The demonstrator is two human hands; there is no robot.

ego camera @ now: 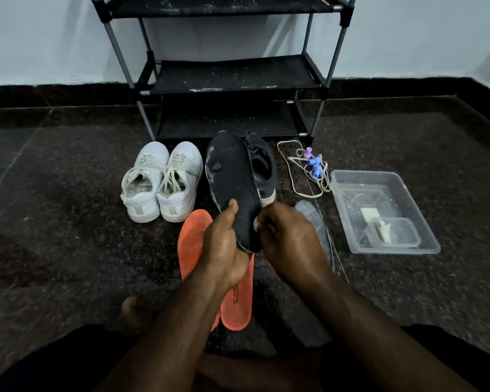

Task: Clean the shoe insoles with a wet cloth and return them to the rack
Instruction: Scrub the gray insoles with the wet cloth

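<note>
Plainly, step in hand: wiping; the black insole [232,188] is held up over the floor [68,207] and a pale scrap, by my judgement the wet cloth [256,223], is at its right edge near the heel end.
Progress: pale grey smears show near the toe of the black insole, so it looks only partly cleaned; two orange insoles [235,295] lie on the floor below the hands, and a greyish insole [314,222] lies to the right, blurred.
Left hand [224,250]: fingers wrapped round the heel end from below, thumb pressed on the upper face, holding the insole tilted with its toe pointing away toward the rack [232,75].
Right hand [289,239]: fingers curled and pinching the pale cloth against the insole's edge; how much cloth it holds is hidden.
Next move: likely a stroke of the cloth up toward the toe, which calls for a firm left grip so the thin insole does not bend.
Water: clear tub [382,213], near on the right, for re-wetting.
Shoes: white pair [161,182] left of the insole; a dark shoe [263,168] just behind it.
Rack shelves: dusty, no insoles on them yet.
Risk: a floppy insole may fold under pressure.
</note>
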